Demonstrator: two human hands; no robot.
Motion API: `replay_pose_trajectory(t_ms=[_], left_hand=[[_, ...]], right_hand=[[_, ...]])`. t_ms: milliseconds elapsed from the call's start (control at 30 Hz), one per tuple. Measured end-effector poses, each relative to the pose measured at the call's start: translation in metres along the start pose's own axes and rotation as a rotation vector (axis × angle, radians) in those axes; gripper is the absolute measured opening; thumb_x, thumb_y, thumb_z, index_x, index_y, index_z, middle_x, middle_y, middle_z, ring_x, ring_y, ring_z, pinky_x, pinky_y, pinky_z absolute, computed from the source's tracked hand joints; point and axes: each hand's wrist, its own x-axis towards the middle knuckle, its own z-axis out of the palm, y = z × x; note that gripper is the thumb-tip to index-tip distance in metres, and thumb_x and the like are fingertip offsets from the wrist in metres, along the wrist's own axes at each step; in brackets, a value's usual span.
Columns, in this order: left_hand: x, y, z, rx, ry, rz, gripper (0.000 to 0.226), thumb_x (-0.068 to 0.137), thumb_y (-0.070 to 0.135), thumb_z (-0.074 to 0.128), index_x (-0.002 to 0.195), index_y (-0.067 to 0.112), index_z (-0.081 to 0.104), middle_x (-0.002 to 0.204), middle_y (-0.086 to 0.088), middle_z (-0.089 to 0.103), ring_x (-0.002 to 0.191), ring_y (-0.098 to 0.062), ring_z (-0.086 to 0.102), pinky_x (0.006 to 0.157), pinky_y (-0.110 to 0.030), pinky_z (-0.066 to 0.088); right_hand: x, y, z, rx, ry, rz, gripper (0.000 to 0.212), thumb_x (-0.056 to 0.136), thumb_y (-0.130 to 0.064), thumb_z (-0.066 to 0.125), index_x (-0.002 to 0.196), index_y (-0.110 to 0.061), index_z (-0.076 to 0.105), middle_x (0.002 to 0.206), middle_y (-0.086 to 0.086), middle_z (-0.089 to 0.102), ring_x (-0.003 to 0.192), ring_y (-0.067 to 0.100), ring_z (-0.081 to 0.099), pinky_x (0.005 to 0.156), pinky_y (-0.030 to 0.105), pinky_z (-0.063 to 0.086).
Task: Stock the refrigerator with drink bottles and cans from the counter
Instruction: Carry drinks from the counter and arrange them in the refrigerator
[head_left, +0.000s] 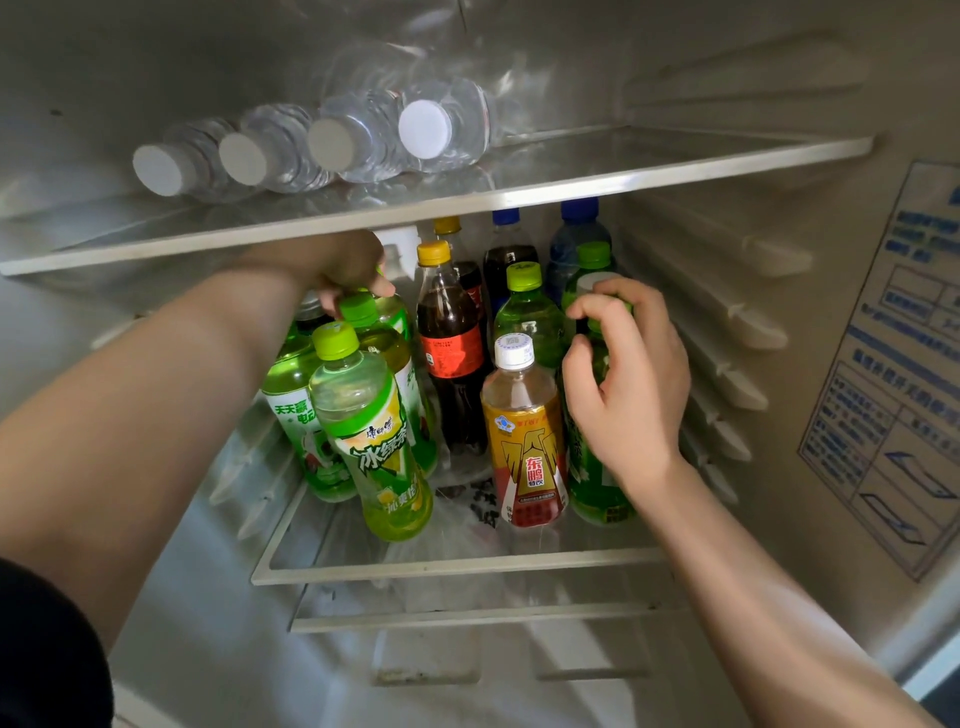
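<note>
On the refrigerator's middle shelf (457, 569), the left hand (343, 267) pinches a green-capped tea bottle (387, 347) at its top; the right hand (631, 384) curls around a white-capped green bottle (592, 483).

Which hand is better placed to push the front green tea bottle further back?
Probably left. The left hand pinches a green cap just behind that tea bottle; the right hand grips a green bottle beyond the cola bottle and yellow-labelled bottle.

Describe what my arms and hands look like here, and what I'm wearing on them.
Both forearms are bare, with no gloves on the left hand or the right hand. No watch, ring or bracelet shows. A dark sleeve covers the left upper arm at the picture's lower left.
</note>
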Motion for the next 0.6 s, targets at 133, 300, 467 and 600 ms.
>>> replay_pose_trajectory(t_ms=[133, 300, 467, 600], left_hand=[[0.002, 0.004, 0.000, 0.055, 0.020, -0.054, 0.033, 0.097, 0.028, 0.054, 0.087, -0.003, 0.047, 0.066, -0.017, 0.052, 0.036, -0.020, 0.053, 0.036, -0.024, 0.041], [-0.001, 0.001, 0.001, 0.217, 0.111, -0.022, 0.051, 0.098, 0.043, 0.045, 0.097, -0.007, 0.059, 0.097, -0.025, 0.062, 0.077, -0.028, 0.053, 0.072, -0.031, 0.039], [-0.023, 0.006, 0.004, -0.579, 0.130, 0.362, 0.034, 0.085, 0.038, 0.058, 0.100, 0.008, 0.062, 0.099, -0.008, 0.068, 0.087, -0.003, 0.063, 0.070, -0.016, 0.049], [-0.050, 0.007, 0.001, -0.656, 0.018, 0.431, 0.044, 0.076, 0.029, 0.072, 0.118, 0.030, 0.061, 0.108, 0.016, 0.063, 0.100, 0.000, 0.057, 0.083, -0.018, 0.044]], right_hand=[[0.000, -0.001, 0.001, -0.005, 0.006, 0.002, 0.022, 0.082, -0.012, 0.053, 0.101, -0.011, 0.063, 0.115, 0.007, 0.057, 0.104, 0.023, 0.056, 0.076, 0.045, 0.050], [0.000, 0.001, 0.000, 0.001, 0.010, 0.000, 0.022, 0.082, -0.011, 0.054, 0.102, -0.010, 0.063, 0.116, 0.008, 0.057, 0.106, 0.023, 0.056, 0.077, 0.046, 0.050], [-0.001, 0.001, 0.002, 0.007, 0.012, 0.002, 0.021, 0.083, -0.012, 0.054, 0.102, -0.011, 0.063, 0.116, 0.007, 0.056, 0.106, 0.021, 0.055, 0.077, 0.047, 0.050], [-0.001, 0.001, 0.001, -0.001, 0.016, -0.001, 0.021, 0.082, -0.012, 0.053, 0.101, -0.011, 0.063, 0.116, 0.006, 0.056, 0.105, 0.021, 0.055, 0.077, 0.046, 0.050]])
